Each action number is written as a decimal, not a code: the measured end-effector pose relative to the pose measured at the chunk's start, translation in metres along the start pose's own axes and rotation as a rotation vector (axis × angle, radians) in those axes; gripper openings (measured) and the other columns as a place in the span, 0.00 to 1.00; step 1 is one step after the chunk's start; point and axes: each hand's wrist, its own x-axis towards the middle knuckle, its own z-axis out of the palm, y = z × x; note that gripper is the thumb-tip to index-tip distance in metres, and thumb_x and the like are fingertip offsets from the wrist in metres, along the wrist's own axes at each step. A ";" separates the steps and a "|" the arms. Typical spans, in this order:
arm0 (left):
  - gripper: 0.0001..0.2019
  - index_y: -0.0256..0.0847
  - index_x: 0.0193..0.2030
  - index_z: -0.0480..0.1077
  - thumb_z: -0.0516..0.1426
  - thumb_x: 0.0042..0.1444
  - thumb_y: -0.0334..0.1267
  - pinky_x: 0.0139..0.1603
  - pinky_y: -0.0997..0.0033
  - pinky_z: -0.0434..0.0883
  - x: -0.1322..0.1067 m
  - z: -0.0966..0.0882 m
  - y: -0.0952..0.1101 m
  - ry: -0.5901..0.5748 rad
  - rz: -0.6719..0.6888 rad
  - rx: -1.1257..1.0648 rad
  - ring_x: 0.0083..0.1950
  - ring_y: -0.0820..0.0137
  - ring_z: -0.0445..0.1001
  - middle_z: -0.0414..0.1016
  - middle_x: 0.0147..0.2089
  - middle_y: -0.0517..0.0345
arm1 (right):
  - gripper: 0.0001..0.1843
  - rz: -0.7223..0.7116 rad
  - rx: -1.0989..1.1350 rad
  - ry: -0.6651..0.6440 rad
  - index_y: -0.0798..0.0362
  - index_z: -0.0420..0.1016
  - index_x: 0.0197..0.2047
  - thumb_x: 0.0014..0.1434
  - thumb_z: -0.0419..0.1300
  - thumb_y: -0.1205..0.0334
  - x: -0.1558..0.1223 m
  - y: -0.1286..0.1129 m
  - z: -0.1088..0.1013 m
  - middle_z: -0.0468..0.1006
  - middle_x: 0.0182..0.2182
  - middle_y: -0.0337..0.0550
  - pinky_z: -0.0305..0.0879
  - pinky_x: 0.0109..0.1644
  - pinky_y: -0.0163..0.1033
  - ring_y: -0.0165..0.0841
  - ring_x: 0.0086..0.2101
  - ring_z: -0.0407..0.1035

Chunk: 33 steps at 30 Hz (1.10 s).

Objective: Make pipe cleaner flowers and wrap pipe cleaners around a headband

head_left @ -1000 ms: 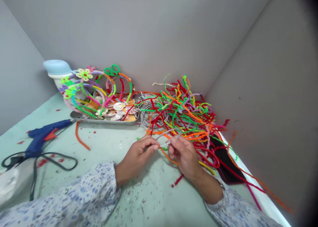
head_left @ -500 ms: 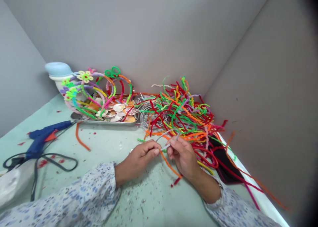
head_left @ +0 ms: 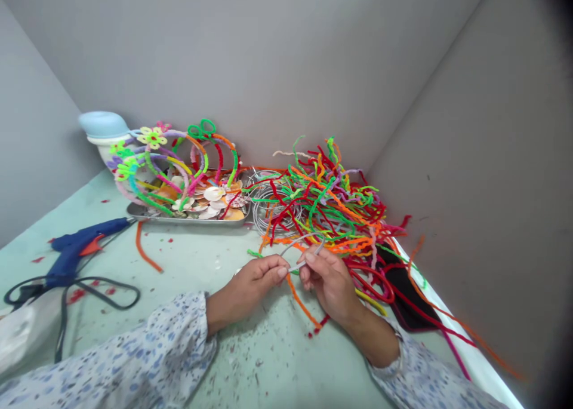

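Note:
Both hands meet above the front of the table, pinching a thin light-grey strip (head_left: pixel 297 267) that is bent into a loop. Thumb and forefinger of my left hand (head_left: pixel 258 280) are closed on its left side. My right hand (head_left: pixel 329 277) is closed on the same strip a little to the right, fingers curled. From beneath the left fingertips an orange pipe cleaner (head_left: pixel 304 306) slants down toward a small dark red piece (head_left: pixel 319 329). Whether the left fingers grip its upper end too is hidden.
Behind my right hand is a tangled heap of coloured pipe cleaners (head_left: pixel 340 200), beside coiled silver wire (head_left: pixel 273 209). A metal tray (head_left: pixel 201 222) holds shells and decorated headbands. At left lie a blue glue gun (head_left: pixel 71 251) and its cord. A black phone-like object (head_left: pixel 414 304) lies right.
The orange pipe cleaner's lower end has swung slightly left and down. The grey loop has shifted a little between my fingers; both hands stay nearly in place.

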 end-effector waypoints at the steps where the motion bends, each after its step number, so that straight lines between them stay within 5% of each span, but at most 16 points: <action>1: 0.13 0.37 0.32 0.70 0.51 0.61 0.43 0.38 0.71 0.64 0.000 0.001 0.000 0.043 -0.007 -0.006 0.34 0.70 0.66 0.69 0.29 0.59 | 0.11 -0.002 0.029 0.020 0.55 0.73 0.27 0.56 0.60 0.56 0.000 -0.001 0.001 0.71 0.18 0.35 0.57 0.22 0.29 0.24 0.18 0.62; 8: 0.14 0.40 0.46 0.72 0.51 0.62 0.43 0.45 0.68 0.66 0.001 -0.001 -0.002 0.253 -0.021 -0.162 0.43 0.67 0.71 0.74 0.41 0.53 | 0.10 -0.054 0.247 0.136 0.53 0.74 0.27 0.53 0.61 0.56 0.005 -0.011 0.002 0.72 0.19 0.36 0.59 0.20 0.29 0.25 0.18 0.62; 17: 0.07 0.40 0.38 0.71 0.53 0.59 0.39 0.56 0.64 0.61 -0.004 -0.001 0.004 0.339 0.175 0.126 0.53 0.63 0.66 0.69 0.48 0.52 | 0.10 -0.034 0.281 0.138 0.53 0.75 0.29 0.54 0.61 0.56 0.007 -0.010 0.001 0.74 0.20 0.37 0.60 0.21 0.29 0.25 0.18 0.63; 21: 0.08 0.40 0.33 0.69 0.52 0.60 0.38 0.49 0.68 0.63 -0.004 -0.001 0.004 0.402 0.178 0.220 0.46 0.66 0.67 0.67 0.42 0.54 | 0.09 -0.037 0.289 0.145 0.52 0.75 0.29 0.56 0.60 0.55 0.008 -0.007 -0.001 0.75 0.21 0.37 0.60 0.21 0.30 0.25 0.18 0.64; 26: 0.10 0.39 0.31 0.68 0.53 0.60 0.41 0.35 0.72 0.62 -0.005 0.002 0.003 0.340 0.117 0.334 0.33 0.71 0.63 0.63 0.31 0.59 | 0.10 -0.036 0.257 0.135 0.52 0.75 0.29 0.55 0.61 0.55 0.007 -0.010 0.002 0.75 0.21 0.37 0.61 0.23 0.30 0.25 0.18 0.64; 33: 0.10 0.39 0.28 0.65 0.52 0.60 0.38 0.33 0.73 0.60 -0.005 0.003 0.002 0.373 0.134 0.328 0.31 0.72 0.62 0.62 0.29 0.61 | 0.12 -0.064 0.146 0.067 0.52 0.75 0.31 0.56 0.61 0.51 0.003 -0.005 0.002 0.75 0.23 0.38 0.61 0.24 0.31 0.27 0.21 0.65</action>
